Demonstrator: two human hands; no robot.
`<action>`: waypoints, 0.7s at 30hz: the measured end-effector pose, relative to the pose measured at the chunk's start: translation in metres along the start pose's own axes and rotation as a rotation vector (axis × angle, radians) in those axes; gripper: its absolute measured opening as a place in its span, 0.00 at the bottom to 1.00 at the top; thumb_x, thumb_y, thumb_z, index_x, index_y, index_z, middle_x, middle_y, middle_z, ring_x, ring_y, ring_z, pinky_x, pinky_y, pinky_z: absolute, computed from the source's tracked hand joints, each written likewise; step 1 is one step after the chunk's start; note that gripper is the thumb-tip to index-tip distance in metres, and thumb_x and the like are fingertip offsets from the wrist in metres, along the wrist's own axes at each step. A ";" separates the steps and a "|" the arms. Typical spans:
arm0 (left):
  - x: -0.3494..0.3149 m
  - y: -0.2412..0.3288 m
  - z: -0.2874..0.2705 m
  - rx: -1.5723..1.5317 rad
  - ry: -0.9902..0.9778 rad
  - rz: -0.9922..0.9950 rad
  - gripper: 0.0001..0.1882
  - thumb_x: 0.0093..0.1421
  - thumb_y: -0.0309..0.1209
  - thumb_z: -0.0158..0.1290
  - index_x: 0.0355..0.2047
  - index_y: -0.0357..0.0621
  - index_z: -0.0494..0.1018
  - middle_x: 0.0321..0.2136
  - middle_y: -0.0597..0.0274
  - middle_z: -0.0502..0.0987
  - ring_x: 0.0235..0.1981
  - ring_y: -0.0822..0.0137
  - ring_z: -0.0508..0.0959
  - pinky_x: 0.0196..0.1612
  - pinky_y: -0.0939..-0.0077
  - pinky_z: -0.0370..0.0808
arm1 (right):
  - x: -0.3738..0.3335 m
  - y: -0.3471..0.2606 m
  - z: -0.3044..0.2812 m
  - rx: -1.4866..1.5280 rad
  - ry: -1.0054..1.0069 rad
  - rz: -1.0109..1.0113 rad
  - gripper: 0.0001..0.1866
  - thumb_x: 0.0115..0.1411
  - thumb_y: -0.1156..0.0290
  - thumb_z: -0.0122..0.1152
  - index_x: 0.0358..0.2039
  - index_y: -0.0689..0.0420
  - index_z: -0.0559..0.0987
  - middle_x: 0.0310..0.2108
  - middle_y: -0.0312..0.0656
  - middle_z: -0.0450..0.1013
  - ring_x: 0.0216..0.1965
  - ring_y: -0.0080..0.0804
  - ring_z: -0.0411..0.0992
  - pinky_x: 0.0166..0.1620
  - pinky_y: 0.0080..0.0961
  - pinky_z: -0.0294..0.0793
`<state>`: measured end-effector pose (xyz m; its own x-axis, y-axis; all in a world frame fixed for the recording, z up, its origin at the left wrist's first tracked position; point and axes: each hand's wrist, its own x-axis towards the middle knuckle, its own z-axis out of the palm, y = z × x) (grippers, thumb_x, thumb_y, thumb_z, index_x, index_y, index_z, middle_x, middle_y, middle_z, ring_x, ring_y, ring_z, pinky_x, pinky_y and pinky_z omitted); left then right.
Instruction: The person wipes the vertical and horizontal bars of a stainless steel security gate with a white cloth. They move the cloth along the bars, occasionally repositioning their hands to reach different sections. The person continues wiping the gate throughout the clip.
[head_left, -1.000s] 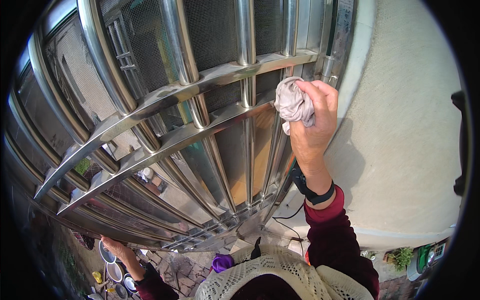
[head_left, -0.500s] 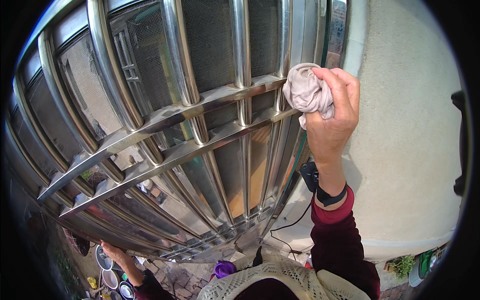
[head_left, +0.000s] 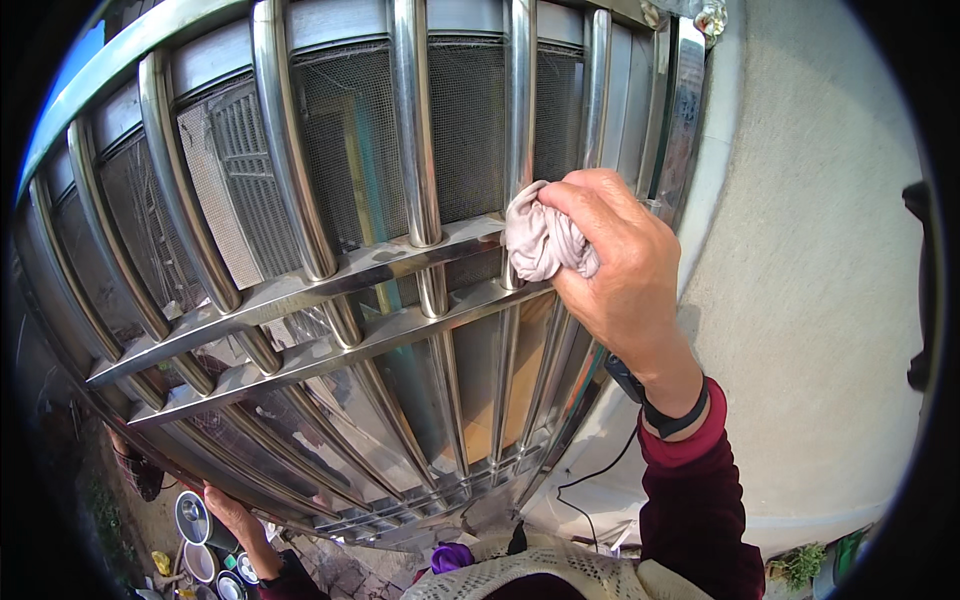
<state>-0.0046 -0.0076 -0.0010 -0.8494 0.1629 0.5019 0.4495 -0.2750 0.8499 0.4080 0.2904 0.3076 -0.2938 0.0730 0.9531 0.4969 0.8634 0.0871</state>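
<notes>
a person's right hand (head_left: 625, 260) grips a crumpled pale pink cloth (head_left: 540, 232), fingers closed around it. the cloth is up against a shiny metal window grille (head_left: 287, 140), covering the spot where an upright bar crosses the upper flat crossbar (head_left: 372, 268); the lower crossbar (head_left: 400, 325) runs just beneath. behind the bars is a dark mesh screen (head_left: 470, 130). the left hand (head_left: 235, 512) is low on the left, at the grille's bottom edge; how far its fingers are curled cannot be told. a black wristband (head_left: 678, 418) circles the right wrist above a dark red sleeve (head_left: 700, 500). to the right stands a pale plaster wall (head_left: 810, 280). far below, near the left hand, round basins (head_left: 200, 562) sit on the ground.
</notes>
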 end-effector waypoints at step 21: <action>-0.001 0.003 0.001 0.026 -0.007 -0.061 0.40 0.69 0.64 0.39 0.58 0.36 0.67 0.47 0.60 0.74 0.46 0.68 0.74 0.50 0.72 0.72 | 0.050 0.017 -0.037 -0.172 -0.622 -0.164 0.14 0.49 0.72 0.68 0.37 0.61 0.82 0.35 0.45 0.72 0.34 0.43 0.76 0.38 0.35 0.76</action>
<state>-0.0026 -0.0071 0.0011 -0.8737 0.1856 0.4497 0.4037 -0.2395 0.8830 0.4323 0.2906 0.3677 -0.7676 0.2659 0.5831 0.5134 0.7998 0.3111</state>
